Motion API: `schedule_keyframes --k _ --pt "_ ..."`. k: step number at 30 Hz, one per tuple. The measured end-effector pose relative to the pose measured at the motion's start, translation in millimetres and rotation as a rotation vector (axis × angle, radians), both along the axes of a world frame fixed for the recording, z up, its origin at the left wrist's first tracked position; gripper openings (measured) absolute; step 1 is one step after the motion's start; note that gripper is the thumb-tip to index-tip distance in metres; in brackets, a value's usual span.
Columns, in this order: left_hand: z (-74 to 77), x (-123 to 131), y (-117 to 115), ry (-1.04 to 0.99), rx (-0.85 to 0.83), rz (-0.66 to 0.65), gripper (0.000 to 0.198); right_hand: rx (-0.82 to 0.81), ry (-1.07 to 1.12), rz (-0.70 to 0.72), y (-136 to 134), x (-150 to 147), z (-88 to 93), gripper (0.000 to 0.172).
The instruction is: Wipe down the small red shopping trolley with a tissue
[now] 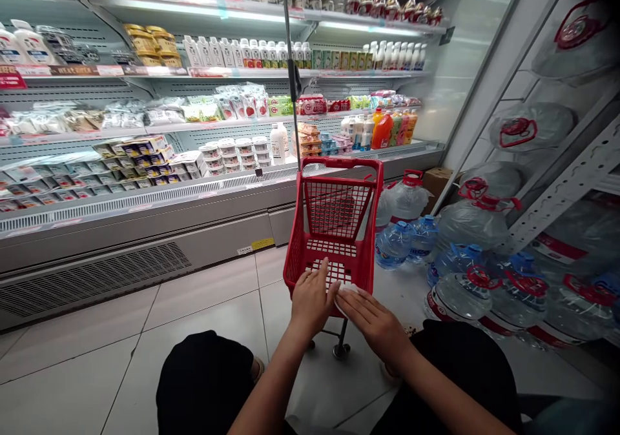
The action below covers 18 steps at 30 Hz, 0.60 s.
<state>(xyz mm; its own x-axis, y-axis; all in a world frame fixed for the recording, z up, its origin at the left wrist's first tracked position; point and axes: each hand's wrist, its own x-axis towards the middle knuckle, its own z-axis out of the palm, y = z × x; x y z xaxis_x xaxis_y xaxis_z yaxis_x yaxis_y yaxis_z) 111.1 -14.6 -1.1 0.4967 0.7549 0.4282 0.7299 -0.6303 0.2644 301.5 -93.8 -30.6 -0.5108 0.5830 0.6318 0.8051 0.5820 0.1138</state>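
A small red wheeled shopping basket (334,219) stands on the tiled floor in front of me, and nothing shows inside it. My left hand (312,299) rests flat against its near wall, fingers stretched out and together. My right hand (375,319) lies just right of it, fingers extended, pressing a white cloth or tissue (345,293) against the basket's lower edge. Both forearms reach forward over my knees, which are in black clothing.
A long refrigerated shelf unit (145,157) with dairy packs, cups and bottles runs along the left and back. Large water jugs (465,293) with red caps crowd the floor at the right beside a white metal rack (557,190). A cardboard box (436,180) sits behind them.
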Motion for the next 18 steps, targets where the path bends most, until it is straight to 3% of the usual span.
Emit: schedule_keyframes --k 5,9,12,14,18 --pt "7.6 -41 11 -0.004 -0.021 -0.006 0.062 -0.055 -0.072 0.179 10 29 14.0 0.064" --pt "14.8 -58 21 0.049 -0.066 0.103 0.06 -0.058 -0.005 0.139 40 48 21.0 0.064" --pt "16.2 -51 16 0.075 -0.097 0.148 0.062 -0.028 0.086 0.038 62 42 20.4 0.066" --pt "15.3 -40 7 0.057 -0.095 0.093 0.066 -0.009 0.123 0.002 66 27 16.9 0.065" --pt "12.3 -20 -10 -0.039 -0.123 -0.027 0.088 -0.01 0.076 0.096 50 -10 8.4 0.058"
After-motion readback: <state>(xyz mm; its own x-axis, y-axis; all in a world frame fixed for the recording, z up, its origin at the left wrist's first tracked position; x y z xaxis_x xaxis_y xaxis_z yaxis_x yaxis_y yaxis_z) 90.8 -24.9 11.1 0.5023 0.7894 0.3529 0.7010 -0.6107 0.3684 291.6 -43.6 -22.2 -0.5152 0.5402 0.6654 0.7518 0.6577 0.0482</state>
